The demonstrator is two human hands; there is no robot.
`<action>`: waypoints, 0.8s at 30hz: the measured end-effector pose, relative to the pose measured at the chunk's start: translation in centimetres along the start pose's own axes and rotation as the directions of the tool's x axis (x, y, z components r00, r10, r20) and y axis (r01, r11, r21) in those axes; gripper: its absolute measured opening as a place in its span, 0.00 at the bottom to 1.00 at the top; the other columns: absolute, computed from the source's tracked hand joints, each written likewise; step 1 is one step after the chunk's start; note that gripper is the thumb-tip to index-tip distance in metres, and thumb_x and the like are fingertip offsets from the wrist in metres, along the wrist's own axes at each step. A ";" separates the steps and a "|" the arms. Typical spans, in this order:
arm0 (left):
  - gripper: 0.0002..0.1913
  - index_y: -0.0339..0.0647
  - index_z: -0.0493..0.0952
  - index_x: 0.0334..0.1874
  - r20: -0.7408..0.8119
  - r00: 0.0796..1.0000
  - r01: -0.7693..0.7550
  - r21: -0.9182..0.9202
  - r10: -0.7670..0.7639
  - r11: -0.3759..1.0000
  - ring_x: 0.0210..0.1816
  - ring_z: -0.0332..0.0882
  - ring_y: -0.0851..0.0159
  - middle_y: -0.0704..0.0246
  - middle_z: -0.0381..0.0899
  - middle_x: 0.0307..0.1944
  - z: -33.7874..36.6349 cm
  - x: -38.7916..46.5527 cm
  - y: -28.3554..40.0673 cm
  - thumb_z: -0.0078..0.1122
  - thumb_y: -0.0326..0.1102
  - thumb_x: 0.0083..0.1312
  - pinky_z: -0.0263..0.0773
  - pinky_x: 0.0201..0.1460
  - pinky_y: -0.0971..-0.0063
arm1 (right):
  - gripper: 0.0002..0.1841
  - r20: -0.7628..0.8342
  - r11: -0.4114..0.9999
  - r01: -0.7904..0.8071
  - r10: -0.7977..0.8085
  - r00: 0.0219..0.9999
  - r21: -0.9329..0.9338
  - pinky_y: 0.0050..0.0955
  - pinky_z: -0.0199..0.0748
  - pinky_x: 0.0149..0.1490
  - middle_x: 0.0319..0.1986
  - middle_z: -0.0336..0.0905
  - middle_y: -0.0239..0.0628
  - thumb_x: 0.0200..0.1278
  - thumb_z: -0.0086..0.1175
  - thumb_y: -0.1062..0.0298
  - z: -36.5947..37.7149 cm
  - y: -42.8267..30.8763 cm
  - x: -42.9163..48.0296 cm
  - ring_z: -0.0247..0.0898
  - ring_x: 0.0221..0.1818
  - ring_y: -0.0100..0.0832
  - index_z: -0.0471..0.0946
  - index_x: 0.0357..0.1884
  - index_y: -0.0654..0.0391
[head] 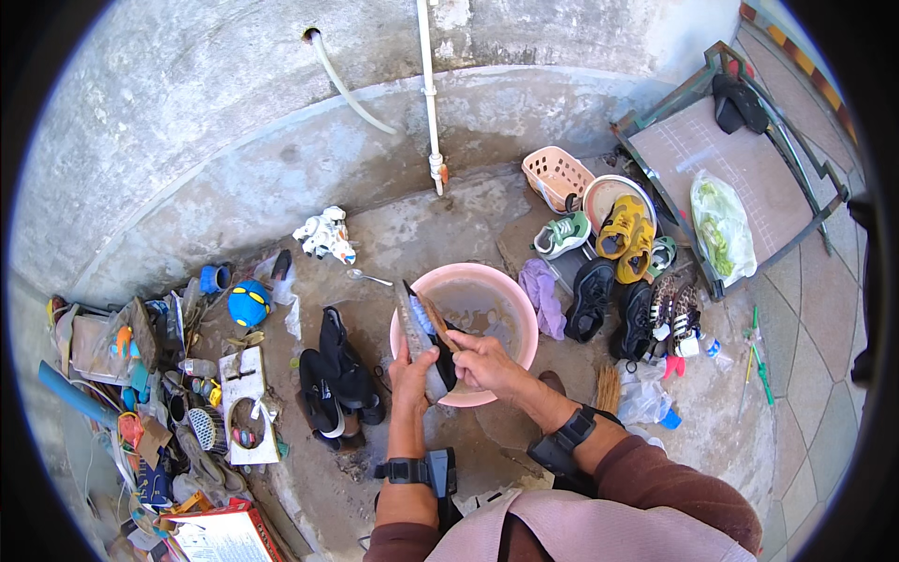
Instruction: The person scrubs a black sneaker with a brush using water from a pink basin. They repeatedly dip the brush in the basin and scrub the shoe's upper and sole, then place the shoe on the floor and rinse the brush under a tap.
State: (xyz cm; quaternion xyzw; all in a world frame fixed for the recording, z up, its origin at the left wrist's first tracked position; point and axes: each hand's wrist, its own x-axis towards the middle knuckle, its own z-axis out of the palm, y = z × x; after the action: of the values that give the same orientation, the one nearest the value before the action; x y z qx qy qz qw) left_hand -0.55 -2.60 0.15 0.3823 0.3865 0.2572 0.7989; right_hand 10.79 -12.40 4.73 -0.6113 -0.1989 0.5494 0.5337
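Observation:
Over the near left part of a pink plastic basin holding murky water, my left hand grips a dark shoe by its pale sole side. The shoe stands on edge, its toe pointing away from me. My right hand holds a brown-handled scrub brush whose bluish bristles lie against the shoe's upper. Part of the shoe is hidden behind the brush and my fingers. Left of the basin, black shoes or boots stand on the wet concrete. A metal spoon lies beyond them.
Right of the basin are a purple cloth, black sneakers, yellow shoes and a straw brush. A peach basket stands behind. A tap pipe runs down the wall. Mixed clutter, including a white board, fills the left.

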 end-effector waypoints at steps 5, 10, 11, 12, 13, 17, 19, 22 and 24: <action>0.31 0.35 0.64 0.60 0.033 0.999 -0.006 0.189 -0.001 0.982 0.38 0.73 0.72 0.67 0.75 0.42 1.4 -0.9 -0.7 0.60 0.26 0.50 0.69 0.42 0.78 | 0.32 0.064 0.875 -0.148 0.134 0.989 0.461 0.20 0.53 0.17 0.18 0.66 0.34 0.57 0.41 0.72 -2.2 -1.4 0.7 0.56 0.13 0.20 0.49 0.67 0.54; 0.38 0.31 0.55 0.64 0.021 1.000 0.006 0.161 -0.010 0.987 0.40 0.73 0.69 0.64 0.74 0.45 1.4 -0.9 -0.3 0.60 0.25 0.49 0.69 0.43 0.78 | 0.34 0.080 0.808 -0.142 0.118 0.990 0.571 0.21 0.53 0.16 0.19 0.67 0.36 0.57 0.40 0.72 -1.5 -1.2 0.6 0.57 0.13 0.22 0.45 0.67 0.55; 0.39 0.30 0.54 0.65 0.011 0.999 0.031 0.164 -0.034 0.986 0.40 0.73 0.68 0.63 0.73 0.46 1.1 -0.6 0.0 0.61 0.25 0.48 0.69 0.43 0.78 | 0.34 0.081 0.811 -0.142 0.117 0.990 0.567 0.21 0.53 0.16 0.19 0.68 0.37 0.57 0.40 0.72 -1.1 -0.9 0.4 0.57 0.13 0.22 0.45 0.67 0.56; 0.38 0.31 0.55 0.64 0.012 1.000 0.003 0.133 -0.005 0.991 0.40 0.73 0.68 0.63 0.73 0.46 0.8 -0.5 0.2 0.60 0.25 0.49 0.69 0.43 0.78 | 0.34 0.119 0.816 -0.146 0.096 0.988 0.559 0.21 0.54 0.16 0.20 0.68 0.37 0.57 0.40 0.72 -0.9 -0.7 0.1 0.57 0.13 0.22 0.44 0.67 0.57; 0.37 0.31 0.56 0.63 0.025 0.998 -0.053 0.116 0.051 0.992 0.40 0.73 0.69 0.64 0.73 0.45 0.4 -0.4 0.4 0.60 0.25 0.49 0.70 0.43 0.77 | 0.34 0.155 0.804 -0.162 0.088 0.984 0.572 0.20 0.54 0.17 0.20 0.68 0.38 0.57 0.39 0.72 -0.6 -0.5 -0.1 0.57 0.13 0.22 0.45 0.67 0.57; 0.38 0.29 0.54 0.64 -0.033 0.993 -0.102 0.192 0.111 0.976 0.40 0.73 0.67 0.61 0.73 0.45 -0.4 -0.3 0.9 0.59 0.26 0.49 0.69 0.43 0.77 | 0.34 0.236 0.792 -0.186 0.055 0.970 0.581 0.21 0.54 0.17 0.20 0.68 0.40 0.58 0.39 0.71 -0.2 0.0 -0.4 0.57 0.13 0.22 0.43 0.68 0.57; 0.40 0.27 0.51 0.65 -0.055 0.994 -0.066 0.359 0.092 0.931 0.41 0.72 0.67 0.60 0.73 0.46 -0.2 -0.6 0.8 0.60 0.27 0.48 0.69 0.44 0.78 | 0.34 0.215 0.777 -0.173 0.050 0.975 0.605 0.21 0.54 0.17 0.20 0.68 0.40 0.58 0.39 0.71 -0.3 0.0 0.2 0.56 0.13 0.23 0.43 0.68 0.56; 0.42 0.26 0.50 0.65 0.081 0.995 -0.090 0.343 0.066 0.935 0.41 0.72 0.69 0.62 0.73 0.46 0.7 -1.1 0.3 0.60 0.28 0.47 0.68 0.44 0.80 | 0.34 0.157 0.725 -0.151 0.060 0.986 0.672 0.21 0.54 0.17 0.20 0.68 0.40 0.58 0.39 0.71 -1.6 -0.5 1.7 0.55 0.12 0.23 0.43 0.68 0.53; 0.43 0.25 0.50 0.64 0.144 0.985 -0.147 0.389 0.097 0.910 0.44 0.71 0.69 0.62 0.72 0.47 1.3 -1.6 -0.2 0.62 0.29 0.45 0.66 0.48 0.81 | 0.33 0.064 0.743 -0.083 0.054 0.997 0.664 0.20 0.55 0.17 0.20 0.68 0.39 0.59 0.38 0.70 -2.7 -0.8 2.8 0.55 0.13 0.21 0.45 0.68 0.49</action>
State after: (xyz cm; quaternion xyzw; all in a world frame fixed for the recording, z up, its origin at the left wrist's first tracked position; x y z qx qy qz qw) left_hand -0.33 -4.37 1.20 0.5749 0.3568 0.1990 0.7090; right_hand 14.33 -10.99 3.64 -0.3764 0.0220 0.6155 0.6921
